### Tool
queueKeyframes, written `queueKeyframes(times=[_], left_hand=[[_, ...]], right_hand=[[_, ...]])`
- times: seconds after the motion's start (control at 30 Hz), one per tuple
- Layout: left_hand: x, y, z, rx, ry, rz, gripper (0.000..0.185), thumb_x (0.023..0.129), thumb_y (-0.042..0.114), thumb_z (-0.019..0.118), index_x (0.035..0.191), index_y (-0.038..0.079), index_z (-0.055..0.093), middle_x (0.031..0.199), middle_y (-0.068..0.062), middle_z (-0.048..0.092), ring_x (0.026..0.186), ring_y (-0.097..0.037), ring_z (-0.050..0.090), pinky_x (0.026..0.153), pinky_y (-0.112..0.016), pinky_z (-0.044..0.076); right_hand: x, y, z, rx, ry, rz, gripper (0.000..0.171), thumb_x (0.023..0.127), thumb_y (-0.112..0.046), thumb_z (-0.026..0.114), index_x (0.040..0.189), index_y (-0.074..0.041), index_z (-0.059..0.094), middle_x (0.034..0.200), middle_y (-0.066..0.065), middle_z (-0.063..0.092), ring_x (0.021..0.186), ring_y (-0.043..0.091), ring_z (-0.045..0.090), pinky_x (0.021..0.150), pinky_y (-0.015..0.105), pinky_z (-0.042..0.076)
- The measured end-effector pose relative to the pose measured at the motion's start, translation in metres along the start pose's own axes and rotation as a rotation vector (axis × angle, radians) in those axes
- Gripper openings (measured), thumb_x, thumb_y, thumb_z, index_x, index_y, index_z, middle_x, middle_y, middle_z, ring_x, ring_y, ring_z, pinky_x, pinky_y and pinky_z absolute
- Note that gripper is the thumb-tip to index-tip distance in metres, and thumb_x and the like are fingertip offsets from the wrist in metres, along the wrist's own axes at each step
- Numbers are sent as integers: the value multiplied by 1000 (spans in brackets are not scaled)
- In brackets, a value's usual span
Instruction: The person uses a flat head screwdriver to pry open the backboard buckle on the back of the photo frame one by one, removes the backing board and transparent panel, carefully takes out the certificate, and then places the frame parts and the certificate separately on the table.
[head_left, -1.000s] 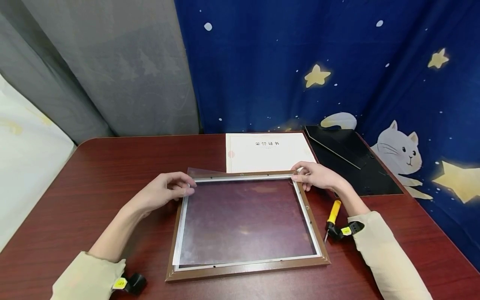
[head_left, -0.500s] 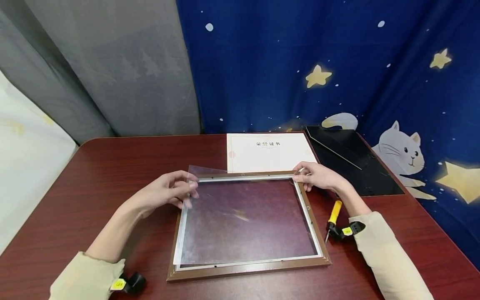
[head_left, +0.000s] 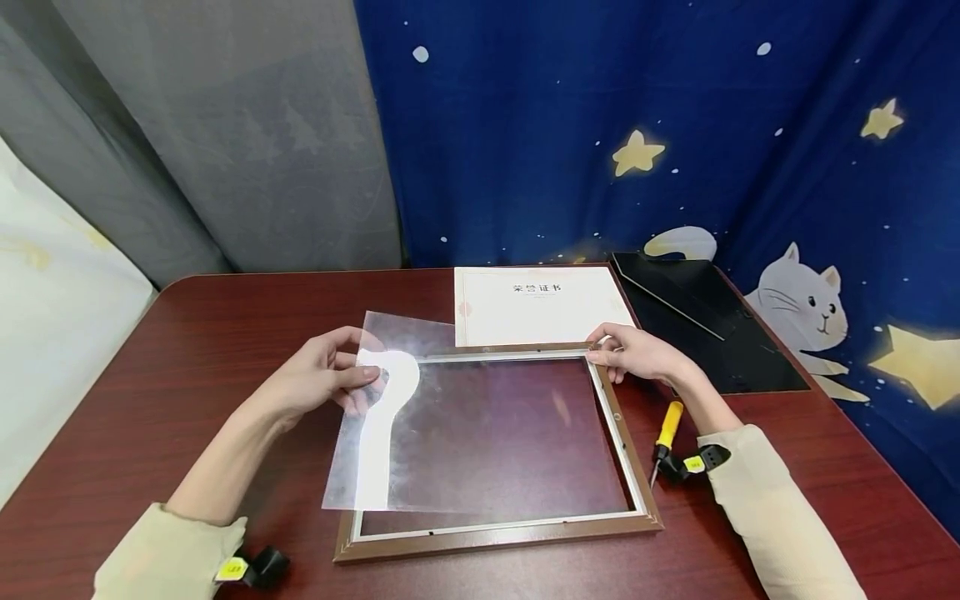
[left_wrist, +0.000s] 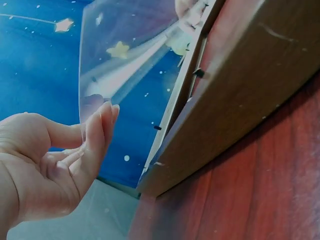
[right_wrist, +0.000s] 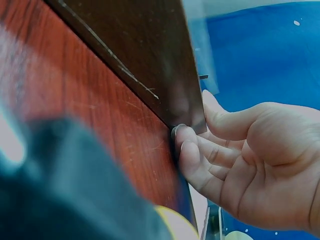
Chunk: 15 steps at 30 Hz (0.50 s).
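I see the clear plastic sheet [head_left: 390, 417] tilted up at its left edge, glare across it, overlapping the brown wooden frame [head_left: 495, 533], which lies flat on the table, back up.

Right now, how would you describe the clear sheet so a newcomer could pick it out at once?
On the dark red table lies a brown picture frame. Over the frame's left side, the left hand pinches a thin transparent sheet, its left edge lifted. Unlike the white certificate and black backing board behind, it is see-through and shows a bright glare.
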<state>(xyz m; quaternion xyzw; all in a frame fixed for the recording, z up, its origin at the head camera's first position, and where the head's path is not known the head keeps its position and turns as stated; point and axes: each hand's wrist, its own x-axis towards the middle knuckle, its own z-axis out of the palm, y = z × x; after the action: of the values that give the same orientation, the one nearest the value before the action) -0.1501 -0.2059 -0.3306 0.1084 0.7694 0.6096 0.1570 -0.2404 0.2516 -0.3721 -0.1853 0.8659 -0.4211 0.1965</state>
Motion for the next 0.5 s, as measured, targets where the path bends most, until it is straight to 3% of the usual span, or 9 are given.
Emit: queueKeyframes(times=[0.13, 0.33, 0.5], left_hand=[[-2, 1, -8, -32, 3, 31, 38, 99, 2, 62, 129, -7, 41, 89, -23, 72, 56, -18, 66, 56, -33, 59], [-2, 3, -15, -48, 53, 79, 34, 100, 3, 62, 129, -2, 45, 86, -21, 72, 55, -18, 66, 55, -33, 58], [-1, 4, -22, -81, 121, 159, 31, 100, 3, 62, 129, 3, 50, 83, -16, 73, 55, -18, 65, 54, -30, 57]], right_hand=[[0, -1, 1, -6, 1, 2, 31, 101, -12, 62, 121, 10, 52, 77, 9, 61, 61, 23, 59, 59, 30, 55], [-1, -1, 1, 2, -1, -1, 30, 101, -11, 62, 121, 10, 52, 76, 9, 61, 60, 23, 59, 59, 30, 55], [-1, -3, 1, 16, -1, 1, 30, 101, -11, 63, 121, 10, 52, 76, 9, 61, 59, 21, 59, 58, 29, 55]])
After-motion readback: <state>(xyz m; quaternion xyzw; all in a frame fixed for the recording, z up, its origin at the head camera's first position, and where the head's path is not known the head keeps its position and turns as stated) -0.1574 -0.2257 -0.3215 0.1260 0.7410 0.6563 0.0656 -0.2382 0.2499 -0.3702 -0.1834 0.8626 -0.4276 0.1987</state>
